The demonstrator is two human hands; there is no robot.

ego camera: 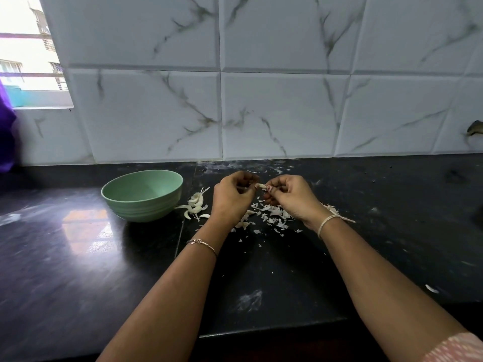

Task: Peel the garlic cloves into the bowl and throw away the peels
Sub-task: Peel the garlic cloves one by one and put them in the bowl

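A small white garlic clove (261,186) is held above the black counter (261,283), pinched between my two hands. My left hand (232,195) grips its left end with curled fingers. My right hand (287,195) pinches its right end with thumb and fingertips. A pale green bowl (142,195) stands to the left of my hands; its inside looks bare from here. Several unpeeled cloves and long skins (194,206) lie between the bowl and my left hand. Loose white peel scraps (266,218) are scattered on the counter under and in front of my hands.
A marbled white tile wall (261,100) rises right behind the counter. A window (28,53) is at the far left, with something purple (6,137) beside it. A counter seam runs down from the bowl's right side. The front counter edge is near my forearms.
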